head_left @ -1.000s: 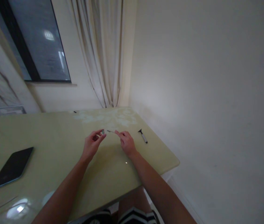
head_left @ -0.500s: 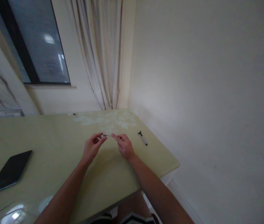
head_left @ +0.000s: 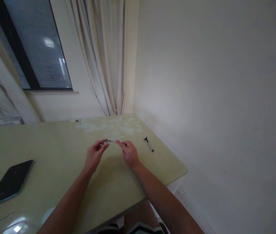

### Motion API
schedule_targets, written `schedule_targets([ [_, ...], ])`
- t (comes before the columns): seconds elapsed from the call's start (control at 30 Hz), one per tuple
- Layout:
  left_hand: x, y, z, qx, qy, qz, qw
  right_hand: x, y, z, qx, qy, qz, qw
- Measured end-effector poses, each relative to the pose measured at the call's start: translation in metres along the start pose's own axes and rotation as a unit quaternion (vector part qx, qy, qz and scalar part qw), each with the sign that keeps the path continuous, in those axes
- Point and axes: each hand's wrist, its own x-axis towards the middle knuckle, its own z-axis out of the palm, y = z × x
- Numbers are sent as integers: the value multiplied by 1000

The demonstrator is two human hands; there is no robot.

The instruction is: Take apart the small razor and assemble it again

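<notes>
A thin, light-coloured stick [head_left: 112, 141] with a small dark greenish end spans the gap between my two hands above the table. Its dark end is pinched between the thumb and fingertips of my left hand [head_left: 94, 156]. My right hand [head_left: 130, 153] grips the other end, with the index finger stretched along it. The exact kind of thing is too small to make out. To the right of my right hand, a razor [head_left: 149, 144] with a black head and grey handle lies on the table.
The pale green table [head_left: 55, 182] meets the wall at the right. On it, a black tablet-like slab [head_left: 9, 183] lies at the left, and a tiny black piece [head_left: 76, 121] near the back edge. Behind hang beige curtains [head_left: 103, 58] beside a window [head_left: 39, 48].
The held stick has turned slightly, showing a thinner, darker edge. My left hand has shifted a little to the left. The razor stays in place.
</notes>
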Motion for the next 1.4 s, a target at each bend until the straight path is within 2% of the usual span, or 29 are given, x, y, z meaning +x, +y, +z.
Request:
schedule_targets([
  [0.1, 0, 1, -1, 1, 2, 3, 1000, 1, 5, -4, -1, 27, 37, 999],
  [0.17, 0, 1, -1, 4, -4, 6, 1000, 1, 5, -6, 25, 43, 31, 998],
  [0.3, 0, -1, 0, 2, -18, 8, 1000, 1, -2, 0, 83, 11, -20, 996],
  [0.37, 0, -2, 0, 1, -15, 13, 1000, 0, -2, 3, 99, 1, -2, 995],
  [0.5, 0, -2, 0, 3, -5, 9, 1000, 2, 6, 1, 98, 23, 56, 993],
  [0.6, 0, -3, -1, 6, -6, 4, 1000, 2, 4, -2, 122, 32, 47, 991],
  [0.73, 2, -8, -2, 10, 1, 6, 1000, 2, -4, 4, 156, -11, 25, 987],
  [0.9, 4, -13, -3, 10, -2, -12, 1000, 2, 3, 6, 130, 6, 64, 989],
  [1.1, 3, -12, 0, 0, -11, -14, 1000, 1, 1, 6, 128, 17, 6, 992],
  [1.3, 3, -12, 0, -11, -1, -19, 1000, 2, 5, 7, 62, 32, 20, 997],
  [1.4, 1, -11, 2, -4, -15, -20, 1000, 2, 6, 4, 74, 30, -8, 997],
])
